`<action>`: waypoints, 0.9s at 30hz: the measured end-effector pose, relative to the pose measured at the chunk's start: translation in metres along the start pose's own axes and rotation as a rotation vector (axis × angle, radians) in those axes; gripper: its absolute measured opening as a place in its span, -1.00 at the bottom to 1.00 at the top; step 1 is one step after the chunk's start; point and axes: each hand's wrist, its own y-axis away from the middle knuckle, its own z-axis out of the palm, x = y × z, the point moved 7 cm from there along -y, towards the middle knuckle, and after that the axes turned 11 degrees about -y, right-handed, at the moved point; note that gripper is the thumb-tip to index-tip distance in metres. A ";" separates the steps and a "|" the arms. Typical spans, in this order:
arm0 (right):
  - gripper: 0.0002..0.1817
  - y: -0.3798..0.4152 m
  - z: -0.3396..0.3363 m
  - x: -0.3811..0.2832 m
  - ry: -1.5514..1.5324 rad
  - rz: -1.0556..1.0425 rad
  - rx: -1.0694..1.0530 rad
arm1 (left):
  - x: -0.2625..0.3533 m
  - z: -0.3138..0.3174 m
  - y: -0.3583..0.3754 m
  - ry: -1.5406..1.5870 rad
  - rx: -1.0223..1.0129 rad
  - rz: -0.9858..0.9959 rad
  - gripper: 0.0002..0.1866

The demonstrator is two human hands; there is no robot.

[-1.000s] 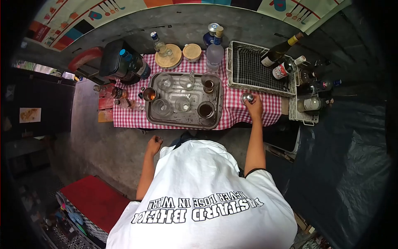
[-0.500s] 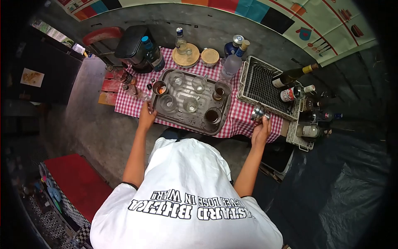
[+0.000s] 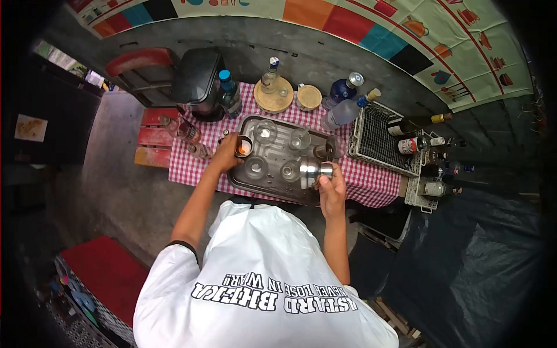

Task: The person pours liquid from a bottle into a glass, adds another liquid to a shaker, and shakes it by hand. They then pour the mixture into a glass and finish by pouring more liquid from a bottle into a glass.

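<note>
My left hand [image 3: 226, 155] is closed around a metal cup [image 3: 244, 146] at the tray's left end; something orange and pale shows inside it. In my right hand [image 3: 332, 193] is a shiny metal shaker top [image 3: 315, 170], held tilted above the tray's front right part. The brown serving tray [image 3: 278, 124] carries clear glass cups, among them one at the back left [image 3: 265, 132], one at the front left [image 3: 256, 167] and one at the front middle [image 3: 290, 170]. A glass of dark liquid [image 3: 325, 149] stands at the right. The shaker top hides part of the tray's front right.
A red-checked cloth [image 3: 371, 180] covers the table. Small bottles [image 3: 188, 132] stand at left, a blue-capped bottle [image 3: 230, 95] beside a black machine [image 3: 197, 81]. Behind are a wooden round [image 3: 273, 104] and tall bottles [image 3: 343, 115]; a wire basket [image 3: 371, 124] with bottles is right.
My left hand has moved from the tray's edge up to the metal cup and taken hold of it. My right hand has carried the shaker top left, over the tray. The view has shifted slightly.
</note>
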 end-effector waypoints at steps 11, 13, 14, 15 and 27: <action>-0.46 0.005 0.058 0.046 -0.021 -0.020 0.078 | -0.016 0.021 -0.019 0.369 -0.061 0.143 -0.10; -0.46 0.007 0.061 0.054 -0.024 -0.036 0.110 | -0.015 0.015 -0.017 0.427 -0.015 0.167 -0.14; -0.46 0.008 0.063 0.057 -0.023 -0.043 0.121 | -0.012 0.008 -0.017 0.428 -0.023 0.178 -0.14; -0.47 0.009 0.065 0.060 -0.037 -0.060 0.132 | -0.009 -0.003 -0.015 0.448 -0.020 0.181 -0.14; -0.52 -0.009 0.138 0.057 -0.193 -0.106 0.080 | 0.051 -0.158 0.054 0.700 0.076 0.470 0.00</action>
